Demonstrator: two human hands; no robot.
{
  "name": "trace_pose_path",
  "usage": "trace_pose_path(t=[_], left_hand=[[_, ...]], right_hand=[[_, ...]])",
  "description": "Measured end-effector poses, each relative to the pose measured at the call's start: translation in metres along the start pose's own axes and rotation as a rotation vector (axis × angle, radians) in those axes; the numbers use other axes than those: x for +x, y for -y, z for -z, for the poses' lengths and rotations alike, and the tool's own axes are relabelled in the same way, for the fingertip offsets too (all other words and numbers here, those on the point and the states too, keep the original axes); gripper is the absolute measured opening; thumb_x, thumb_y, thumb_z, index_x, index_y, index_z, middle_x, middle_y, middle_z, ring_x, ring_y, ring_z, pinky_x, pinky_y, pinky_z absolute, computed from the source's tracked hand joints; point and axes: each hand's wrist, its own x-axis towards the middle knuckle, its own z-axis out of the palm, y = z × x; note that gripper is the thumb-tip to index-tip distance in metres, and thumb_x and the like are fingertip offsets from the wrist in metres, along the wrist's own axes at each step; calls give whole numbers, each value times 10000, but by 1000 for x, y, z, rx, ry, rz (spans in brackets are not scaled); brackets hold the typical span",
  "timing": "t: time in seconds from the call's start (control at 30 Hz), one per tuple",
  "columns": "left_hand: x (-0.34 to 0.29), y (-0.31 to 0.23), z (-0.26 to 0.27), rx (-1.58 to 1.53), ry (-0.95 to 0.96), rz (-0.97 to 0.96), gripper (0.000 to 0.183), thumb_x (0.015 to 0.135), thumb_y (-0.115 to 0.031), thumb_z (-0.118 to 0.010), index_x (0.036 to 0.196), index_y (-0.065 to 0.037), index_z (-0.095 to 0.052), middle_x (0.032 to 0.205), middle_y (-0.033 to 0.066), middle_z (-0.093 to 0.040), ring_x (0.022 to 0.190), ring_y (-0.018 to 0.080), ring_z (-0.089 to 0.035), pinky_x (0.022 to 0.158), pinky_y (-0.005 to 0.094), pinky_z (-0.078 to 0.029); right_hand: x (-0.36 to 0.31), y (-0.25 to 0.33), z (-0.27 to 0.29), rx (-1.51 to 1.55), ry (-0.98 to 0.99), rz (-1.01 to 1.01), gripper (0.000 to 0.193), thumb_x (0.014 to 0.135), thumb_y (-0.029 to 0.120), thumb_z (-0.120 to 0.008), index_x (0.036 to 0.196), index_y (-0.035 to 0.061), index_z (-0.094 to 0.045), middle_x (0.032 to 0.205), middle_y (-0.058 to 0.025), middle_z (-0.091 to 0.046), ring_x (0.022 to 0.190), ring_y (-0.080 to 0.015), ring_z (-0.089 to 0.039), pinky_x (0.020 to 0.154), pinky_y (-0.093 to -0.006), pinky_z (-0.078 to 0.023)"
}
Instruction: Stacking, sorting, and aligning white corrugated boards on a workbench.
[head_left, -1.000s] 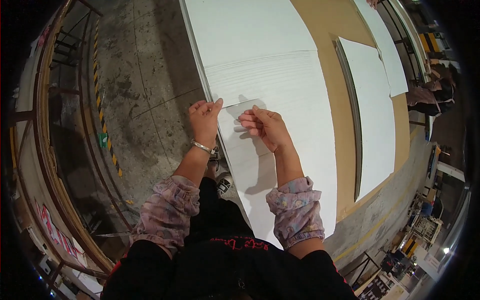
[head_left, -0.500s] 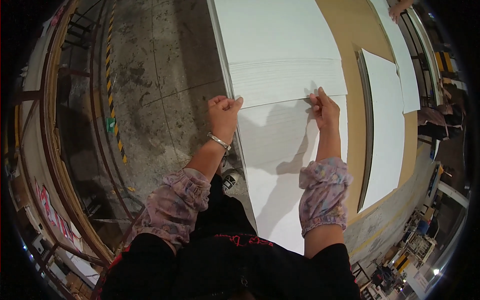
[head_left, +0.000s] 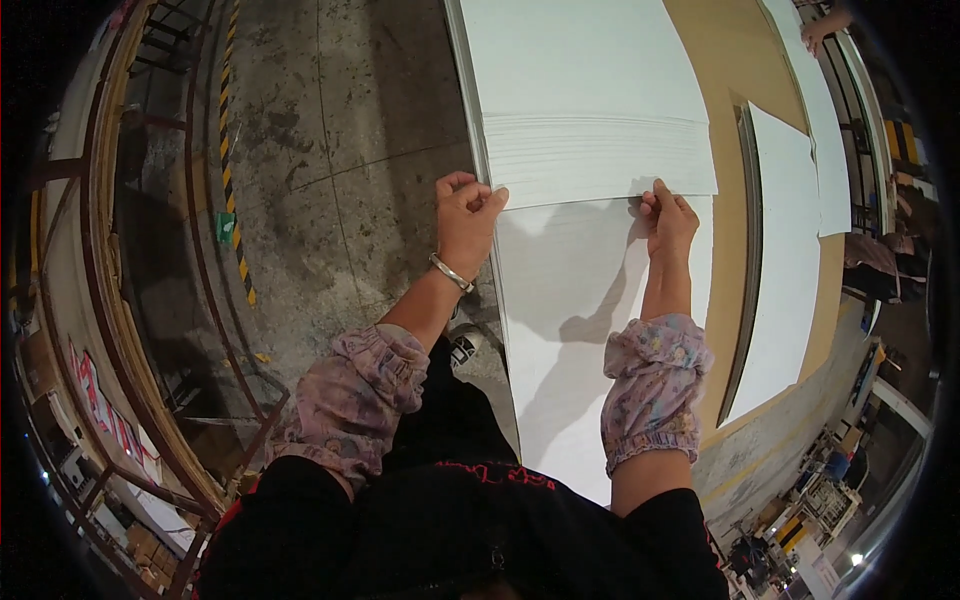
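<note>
White sheets (head_left: 590, 65), thin and stiff like board, lie overlapped in front of me, their near edges stepped in narrow lines. My left hand (head_left: 467, 225), a metal bangle at its wrist, pinches the near left corner of the top sheets between thumb and fingers. Farther right along the same near edge, my right hand (head_left: 672, 225) is closed with its fingertips on the sheet's edge. Beneath them another white sheet (head_left: 560, 400) stretches toward my body, with the shadows of my hand and arm on it.
Right of the sheets lies brown board (head_left: 725, 300), bearing another white stack (head_left: 785, 270) with a dark side edge. A person's hand (head_left: 825, 28) rests at the far right. On the left are concrete floor (head_left: 340, 130), a yellow-black striped line (head_left: 227, 150) and a brown metal rack (head_left: 190, 200).
The whole view has shifted slightly, so the sheets appear farther right. My right hand's fingers have drawn in closer on the sheet edge. My left hand keeps its pinch at the corner.
</note>
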Motion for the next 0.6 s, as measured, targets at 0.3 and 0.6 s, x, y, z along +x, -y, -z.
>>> trace_pose_path(t=[0.3, 0.6], left_hand=[[-2, 6, 1, 168, -19, -183, 197, 738, -104, -729, 669, -15, -566, 1045, 61, -410, 596, 83, -396, 540, 231, -387], [-5, 3, 2, 122, 46, -152, 215, 765, -155, -725, 696, -17, -576, 1048, 56, -415, 632, 83, -406, 583, 249, -395]], right_hand=[[-2, 2, -1, -73, -25, 2, 182, 829, 95, -662, 769, -28, -542, 678, -140, -620, 524, -160, -579, 479, -237, -503], [0, -1, 7, -41, -14, 35, 181, 831, 90, -656, 771, -34, -540, 687, -140, -620, 541, -165, -589, 495, -249, -521]])
